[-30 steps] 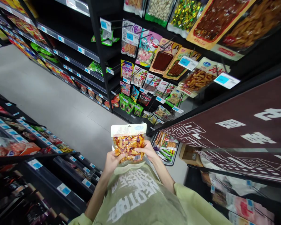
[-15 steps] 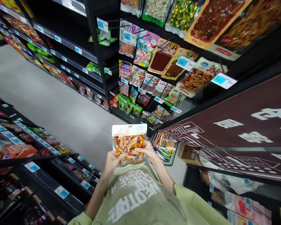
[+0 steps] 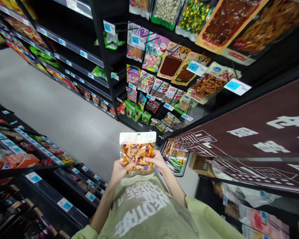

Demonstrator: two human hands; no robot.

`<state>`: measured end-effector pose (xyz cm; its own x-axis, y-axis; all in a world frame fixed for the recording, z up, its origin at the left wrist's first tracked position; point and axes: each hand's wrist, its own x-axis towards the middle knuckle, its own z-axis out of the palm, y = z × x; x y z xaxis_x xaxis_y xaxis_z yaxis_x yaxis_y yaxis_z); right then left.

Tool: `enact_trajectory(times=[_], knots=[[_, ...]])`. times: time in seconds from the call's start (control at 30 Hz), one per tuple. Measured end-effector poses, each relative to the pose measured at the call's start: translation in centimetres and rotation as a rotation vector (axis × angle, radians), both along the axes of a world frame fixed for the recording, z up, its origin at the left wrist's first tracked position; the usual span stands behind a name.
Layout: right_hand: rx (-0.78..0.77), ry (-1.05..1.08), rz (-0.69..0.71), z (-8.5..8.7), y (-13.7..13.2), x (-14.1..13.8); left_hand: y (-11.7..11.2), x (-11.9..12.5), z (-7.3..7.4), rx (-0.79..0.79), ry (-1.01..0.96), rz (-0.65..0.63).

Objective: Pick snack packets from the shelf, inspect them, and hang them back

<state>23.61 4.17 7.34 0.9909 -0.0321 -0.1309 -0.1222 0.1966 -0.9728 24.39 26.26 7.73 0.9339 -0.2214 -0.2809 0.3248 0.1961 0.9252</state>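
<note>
A clear snack bag (image 3: 137, 153) with a pale top band and a hang hole is held upright in front of my shirt. Reddish-brown food pieces show through its film. My left hand (image 3: 120, 170) grips the lower left edge, thumb on the front. At the lower right edge my right hand (image 3: 157, 160) pinches the bag the same way. The fingers behind the bag are hidden. Beyond my right hand, a tray (image 3: 181, 173) full of packaged snacks rests low down, near the floor.
Snack bags hang on hooks on the rack (image 3: 155, 51) ahead. Long black shelves (image 3: 72, 49) with price tags run off to the left, and more shelving (image 3: 52, 196) flanks my left side. A brown panel (image 3: 254, 132) with white characters and a cardboard box (image 3: 201, 165) are at the right.
</note>
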Motion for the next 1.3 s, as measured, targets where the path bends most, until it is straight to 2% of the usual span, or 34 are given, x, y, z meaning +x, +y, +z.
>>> enact_trajectory(times=[0.27, 0.6, 0.77, 0.9, 1.03, 1.13, 1.23, 1.3], knots=[[0.009, 0.007, -0.034, 0.0, 0.3, -0.2, -0.1, -0.1, -0.9, -0.066, -0.026, -0.020], [0.044, 0.108, -0.039, -2.0, 0.5, 0.3, -0.5, 0.0, -2.0, -0.086, -0.008, 0.023], [0.100, 0.170, -0.055, -2.2, 0.7, 0.6, -0.6, 0.2, -3.9, -0.098, -0.033, 0.067], [0.127, 0.174, -0.071, -2.5, 0.9, 0.4, -0.8, 0.4, -5.2, 0.002, -0.097, 0.106], [0.154, 0.167, -0.107, -1.9, 1.1, 0.1, -1.1, 0.7, -5.2, 0.290, -0.286, 0.183], [0.142, 0.108, -0.133, -1.1, 1.5, 0.0, -1.7, 0.7, -5.0, 0.466, -0.457, 0.188], [0.149, 0.070, -0.168, -0.5, 2.0, -0.1, -2.6, 0.9, -4.7, 0.487, -0.533, 0.100], [0.135, 0.059, -0.194, -0.2, 2.3, -0.2, -3.2, 1.3, -4.1, 0.369, -0.474, 0.035]])
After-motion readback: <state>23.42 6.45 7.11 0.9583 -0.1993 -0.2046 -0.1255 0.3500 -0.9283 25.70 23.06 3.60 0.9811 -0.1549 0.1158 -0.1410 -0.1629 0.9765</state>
